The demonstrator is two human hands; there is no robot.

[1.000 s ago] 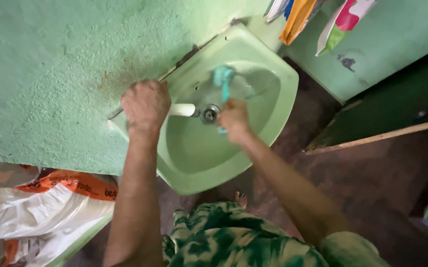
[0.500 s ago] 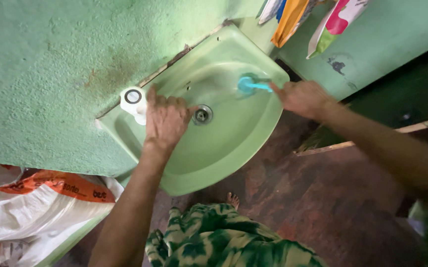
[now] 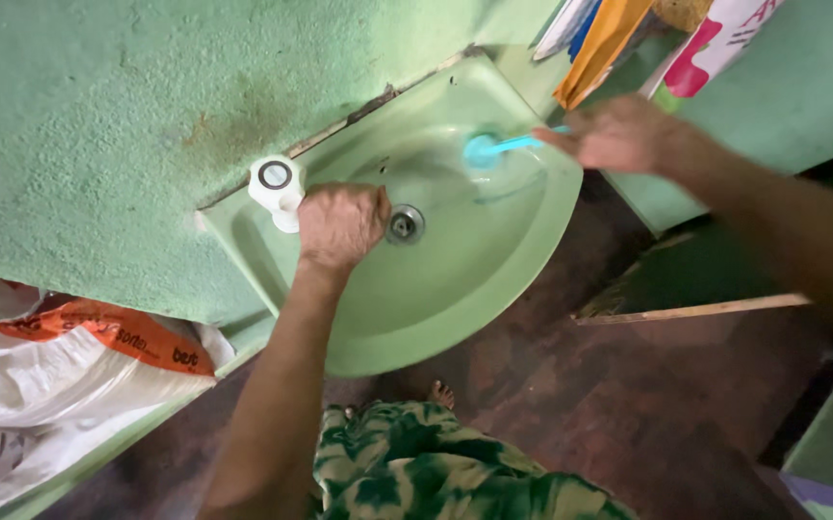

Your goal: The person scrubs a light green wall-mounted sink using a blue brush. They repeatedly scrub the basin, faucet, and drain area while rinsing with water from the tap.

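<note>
Now left hand (image 3: 342, 223) curled over white tap (image 3: 277, 188) spout in green sink (image 3: 455, 318). Right hand (image 3: 618, 135) grips blue brush (image 3: 493, 147), washing bowl; next needs steady scrubbing.

White-orange sack (image 3: 79, 371) lower left, colourful packets (image 3: 647, 39) top right

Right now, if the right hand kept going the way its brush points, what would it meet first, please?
The right hand aims the blue brush leftward; its head would probably meet the sink's inner wall first, though depth is unclear.
</note>
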